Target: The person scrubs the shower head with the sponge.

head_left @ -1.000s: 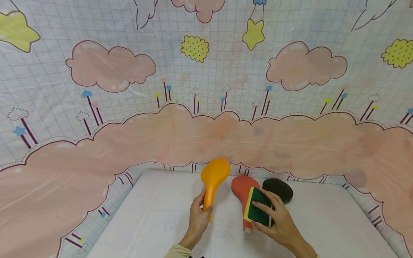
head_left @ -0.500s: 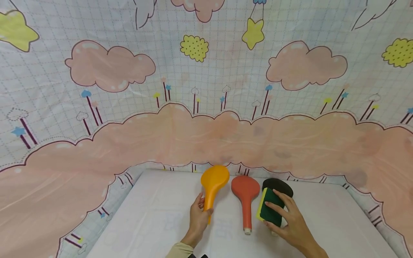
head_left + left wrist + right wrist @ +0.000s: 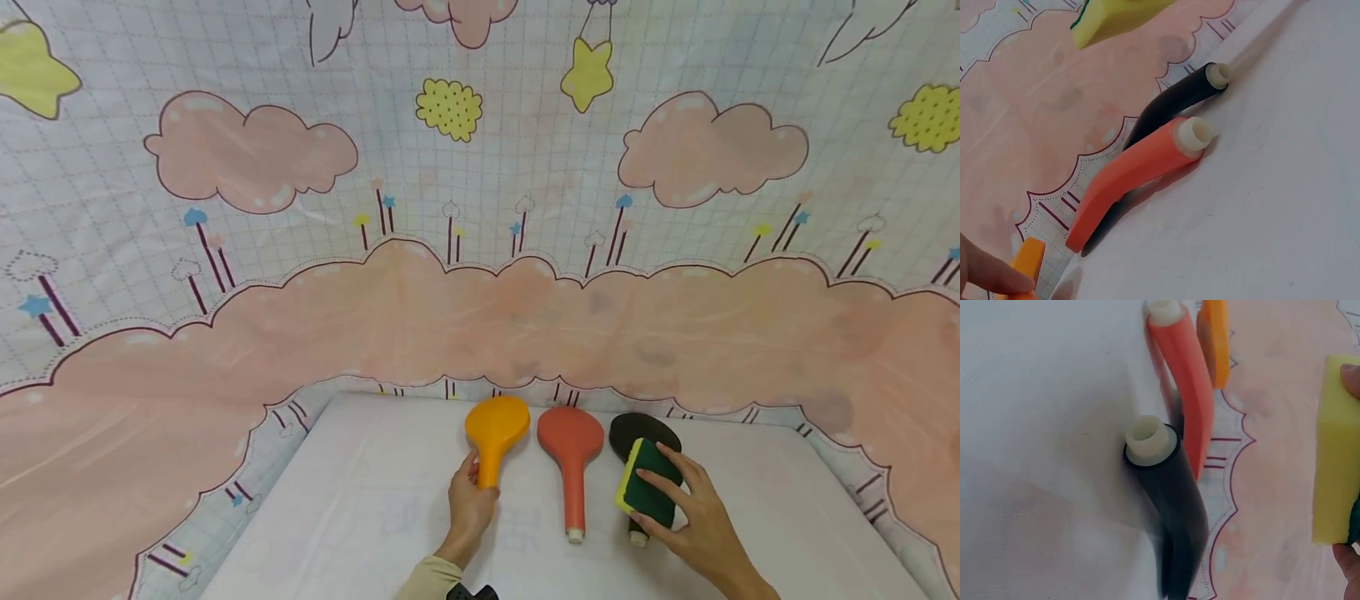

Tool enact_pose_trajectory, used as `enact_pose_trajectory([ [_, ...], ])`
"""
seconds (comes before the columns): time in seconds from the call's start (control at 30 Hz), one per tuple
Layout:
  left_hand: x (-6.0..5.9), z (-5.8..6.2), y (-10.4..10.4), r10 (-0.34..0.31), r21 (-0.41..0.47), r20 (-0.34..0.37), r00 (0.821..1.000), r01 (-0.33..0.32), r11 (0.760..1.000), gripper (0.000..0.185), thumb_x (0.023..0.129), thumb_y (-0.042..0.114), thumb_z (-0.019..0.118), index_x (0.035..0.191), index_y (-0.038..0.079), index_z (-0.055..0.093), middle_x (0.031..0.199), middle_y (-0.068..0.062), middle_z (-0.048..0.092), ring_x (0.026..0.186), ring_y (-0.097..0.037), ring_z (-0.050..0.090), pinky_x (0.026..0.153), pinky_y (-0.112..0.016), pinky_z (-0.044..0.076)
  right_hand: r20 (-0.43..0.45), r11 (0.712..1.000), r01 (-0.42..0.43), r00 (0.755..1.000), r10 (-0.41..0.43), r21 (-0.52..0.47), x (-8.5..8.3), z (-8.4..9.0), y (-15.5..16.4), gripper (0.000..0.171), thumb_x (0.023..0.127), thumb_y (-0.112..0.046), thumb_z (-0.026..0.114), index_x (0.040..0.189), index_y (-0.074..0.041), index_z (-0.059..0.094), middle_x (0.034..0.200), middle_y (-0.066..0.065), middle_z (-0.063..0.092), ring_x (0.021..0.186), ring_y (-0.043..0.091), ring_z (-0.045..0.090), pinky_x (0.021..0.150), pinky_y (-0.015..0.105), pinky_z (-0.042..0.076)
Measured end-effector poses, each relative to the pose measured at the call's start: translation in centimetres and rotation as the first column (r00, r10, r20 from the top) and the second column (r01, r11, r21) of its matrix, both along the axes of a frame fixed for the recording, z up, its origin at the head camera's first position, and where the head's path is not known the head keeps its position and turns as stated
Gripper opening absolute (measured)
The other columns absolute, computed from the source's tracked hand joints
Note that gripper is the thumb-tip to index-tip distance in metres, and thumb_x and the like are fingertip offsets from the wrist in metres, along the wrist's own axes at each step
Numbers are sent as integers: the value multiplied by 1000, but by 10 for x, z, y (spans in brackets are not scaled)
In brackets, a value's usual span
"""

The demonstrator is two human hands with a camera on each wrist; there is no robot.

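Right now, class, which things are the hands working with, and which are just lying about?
In hand:
- orange shower head, gripped by the left hand
- sponge, held by the right hand

Lying about:
- red shower head
- black shower head, under the sponge

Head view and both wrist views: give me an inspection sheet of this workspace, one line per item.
Surface: white table, covered with a plain sheet.
Job's things: three paddle-shaped heads lie side by side, yellow head, red head, black head; a green and yellow sponge sits over the black one's handle.
Clutter: nothing seen.
Hands: left hand grips the yellow head's handle; right hand holds the sponge, fingers across its green face.
Cables: nothing seen.
Surroundings: cartoon cloud-and-star backdrop rises behind and round the table; a dark object shows at the bottom edge, unclear what.
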State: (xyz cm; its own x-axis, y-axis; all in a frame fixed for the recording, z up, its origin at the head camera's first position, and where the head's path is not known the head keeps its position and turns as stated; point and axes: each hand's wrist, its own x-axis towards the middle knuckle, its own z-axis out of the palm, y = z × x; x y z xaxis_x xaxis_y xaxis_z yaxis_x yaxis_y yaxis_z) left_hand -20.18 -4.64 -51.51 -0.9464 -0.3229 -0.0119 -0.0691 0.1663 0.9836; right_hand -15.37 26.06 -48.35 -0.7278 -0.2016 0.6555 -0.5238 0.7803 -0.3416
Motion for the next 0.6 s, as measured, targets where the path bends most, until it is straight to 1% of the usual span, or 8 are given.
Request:
enact_pose_trajectory([
  [0.07, -1, -2, 1, 5, -7, 10, 1000, -5, 1000, 76, 70, -19, 64, 142, -4, 47, 124, -25, 57, 114, -37, 57, 93, -47, 53, 16, 1000, 9, 1000, -9, 4, 1, -1, 0, 61, 60, -22, 93, 117, -24, 70, 145, 15, 47, 127, 33, 39, 85, 65, 50],
  [0.13, -2, -4, 2, 6, -15, 18, 1000, -6, 1000, 76, 69, -19, 63, 141, -4, 47, 123, -25, 57, 113, -37, 57, 93, -46, 53, 19, 1000, 13, 1000, -13, 1, 1, -2, 1, 61, 60, -23, 93, 116, -24, 70, 145, 15, 47, 126, 35, 40, 86, 65, 50],
  [0.27, -4, -6, 4, 4, -21, 15, 1000, -4, 1000, 75, 68, -20, 61, 140, -6, 48, 126, -28, 56, 115, -38, 58, 96, -48, 51, -4, 1000, 31, 1000, -31, 5, 1, -3, 3, 62, 58, -22, 94, 115, -25, 71, 145, 13, 49, 128, 29, 41, 107, 24, 41],
  [0.3, -4, -7, 5, 4, -20, 12, 1000, -4, 1000, 74, 67, -20, 61, 139, -7, 48, 127, -29, 56, 116, -39, 58, 97, -49, 51, -10, 999, 35, 999, -35, 8, 1, -3, 4, 62, 57, -22, 94, 115, -25, 71, 144, 13, 49, 128, 27, 40, 108, 23, 41],
  [0.37, -5, -8, 6, -1, -28, 7, 1000, 1, 1000, 74, 66, -21, 60, 138, -10, 48, 129, -32, 56, 117, -40, 58, 98, -49, 50, -12, 999, 38, 999, -38, 12, 1, -3, 6, 62, 57, -22, 94, 115, -25, 71, 144, 13, 50, 128, 25, 40, 106, 23, 42],
  [0.43, -5, -9, 7, -10, -43, 3, 1000, 10, 999, 74, 65, -22, 59, 137, -13, 47, 129, -34, 55, 116, -40, 59, 98, -49, 50, -13, 999, 42, 999, -42, 19, 1, -3, 8, 61, 58, -23, 93, 114, -24, 71, 143, 14, 50, 127, 25, 39, 98, 44, 52],
  [0.5, -6, -9, 8, -30, -58, -3, 1000, 30, 998, 73, 64, -22, 59, 136, -14, 47, 129, -34, 56, 114, -38, 59, 97, -49, 50, -15, 999, 47, 999, -47, 18, 1, -3, 11, 60, 58, -22, 93, 114, -24, 71, 142, 15, 50, 127, 25, 39, 98, 43, 51],
  [0.6, -5, -10, 6, -54, -69, -11, 998, 53, 996, 73, 64, -23, 59, 136, -14, 48, 129, -32, 57, 112, -36, 59, 99, -49, 49, -18, 999, 51, 999, -51, 10, 1, -6, 13, 61, 57, -20, 93, 114, -23, 71, 142, 15, 50, 127, 24, 39, 108, 11, 32],
])
